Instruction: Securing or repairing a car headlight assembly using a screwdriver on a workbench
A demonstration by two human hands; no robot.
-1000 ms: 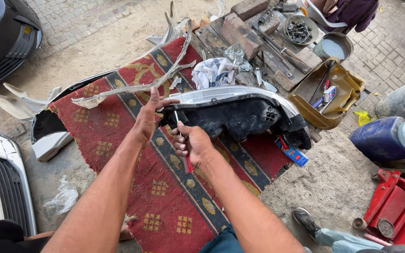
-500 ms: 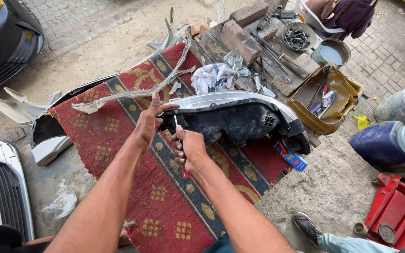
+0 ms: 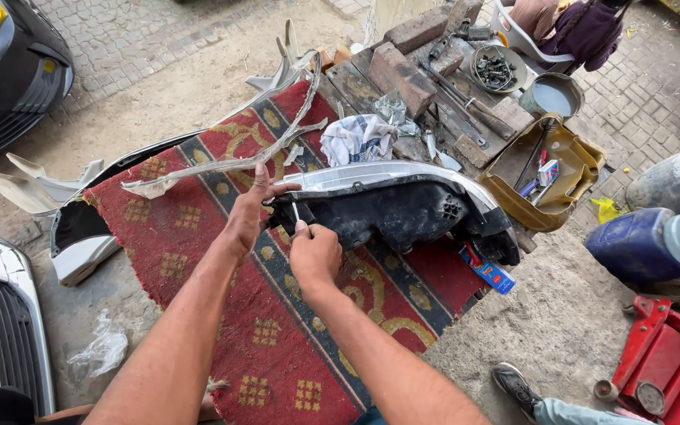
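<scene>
On the red patterned rug (image 3: 198, 260) spread over the ground lies a car headlamp unit (image 3: 403, 208), black housing up and its clear lens edge turned away from the person. Their left hand (image 3: 249, 212) presses against the near left end of the lamp, fingers spread and flat, gripping nothing that I can see. Their right hand (image 3: 315, 256) is clenched round a thin screwdriver (image 3: 296, 212), whose metal shaft points up into the housing just beside the left thumb. A long pale trim strip (image 3: 230, 161) lies across the rug behind the hands, touching the lamp's far edge. Beyond it sit a crumpled checked cloth (image 3: 360, 138), 2 bricks (image 3: 403, 75) on wooden boards, and a yellow tray (image 3: 572, 169) of small tools. At the right stands a blue drum (image 3: 631, 244) on its side, near a red jack (image 3: 667, 358).
</scene>
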